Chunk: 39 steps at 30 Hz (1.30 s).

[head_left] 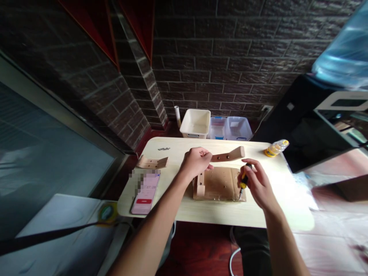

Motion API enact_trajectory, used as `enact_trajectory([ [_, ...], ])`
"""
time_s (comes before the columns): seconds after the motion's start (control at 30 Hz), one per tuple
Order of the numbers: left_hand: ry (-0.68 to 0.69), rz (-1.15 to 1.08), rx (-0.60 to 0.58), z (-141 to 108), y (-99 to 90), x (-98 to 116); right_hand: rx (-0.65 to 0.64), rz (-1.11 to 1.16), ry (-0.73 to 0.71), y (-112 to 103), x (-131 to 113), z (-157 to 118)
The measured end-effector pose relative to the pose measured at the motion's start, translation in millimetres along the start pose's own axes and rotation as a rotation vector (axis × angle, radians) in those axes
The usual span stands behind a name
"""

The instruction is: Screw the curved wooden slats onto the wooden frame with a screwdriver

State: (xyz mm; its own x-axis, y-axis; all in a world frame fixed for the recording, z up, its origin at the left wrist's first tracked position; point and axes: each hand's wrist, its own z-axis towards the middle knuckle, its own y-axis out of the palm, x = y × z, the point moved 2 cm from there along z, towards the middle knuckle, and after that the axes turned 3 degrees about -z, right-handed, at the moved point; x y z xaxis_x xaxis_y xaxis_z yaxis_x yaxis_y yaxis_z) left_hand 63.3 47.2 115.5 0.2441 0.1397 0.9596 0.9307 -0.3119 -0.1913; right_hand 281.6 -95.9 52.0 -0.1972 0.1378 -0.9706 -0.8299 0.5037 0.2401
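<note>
My left hand [197,161] is closed around one end of a wooden strip [230,155] with an upturned tip and two dark holes or screws along it. The strip is held above a piece of cardboard [225,184] dotted with small holes. Another wooden piece [200,184] of similar shape lies along the cardboard's left side. In my right hand [257,184] is a screwdriver [243,181] with a yellow and black handle, its shaft pointing down near the cardboard's right front corner. At the table's left lie more curved wooden pieces [152,162], side by side.
A phone [146,193] lies at the table's left edge, with small grey pieces [163,148] farther back. A clear and yellow container [276,148] is at the back right. Beyond the table [178,209] are a cream bin [195,122], clear boxes [230,128] and a water dispenser [287,111].
</note>
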Motion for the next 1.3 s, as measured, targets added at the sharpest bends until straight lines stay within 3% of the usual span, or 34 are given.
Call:
enact_trajectory([
  [0.17,-0.014,0.056,-0.099,-7,-0.1,-9,-0.322,-0.129,0.069,45,-13,-19],
  [0.4,0.014,0.066,-0.173,-27,7.3,-11,-0.288,-0.166,0.063,72,-19,-5],
  [0.6,0.116,0.055,-0.276,-51,-3.1,-6,-0.125,-0.246,0.074,63,-25,14],
  [0.63,0.153,0.045,-0.207,-50,-9.2,-11,-0.114,-0.250,0.089,60,-26,16],
  [0.73,0.272,0.005,0.155,-38,-28.1,-41,-0.089,-0.246,0.129,48,-27,22],
  [0.8,0.280,-0.076,0.245,-28,-32.8,-71,-0.079,-0.242,0.149,40,-25,27],
  [0.9,0.248,-0.110,0.205,-19,-28.8,-113,-0.069,-0.241,0.174,28,-22,35],
  [1.0,0.198,-0.148,0.081,-20,-22.2,-137,-0.059,-0.231,0.192,19,-19,41],
  [1.17,0.133,-0.170,-0.128,-23,-21.6,-151,-0.076,-0.236,0.216,15,-15,45],
  [1.3,0.172,-0.119,-0.152,-16,-22.9,-151,-0.158,-0.324,0.251,18,-14,42],
])
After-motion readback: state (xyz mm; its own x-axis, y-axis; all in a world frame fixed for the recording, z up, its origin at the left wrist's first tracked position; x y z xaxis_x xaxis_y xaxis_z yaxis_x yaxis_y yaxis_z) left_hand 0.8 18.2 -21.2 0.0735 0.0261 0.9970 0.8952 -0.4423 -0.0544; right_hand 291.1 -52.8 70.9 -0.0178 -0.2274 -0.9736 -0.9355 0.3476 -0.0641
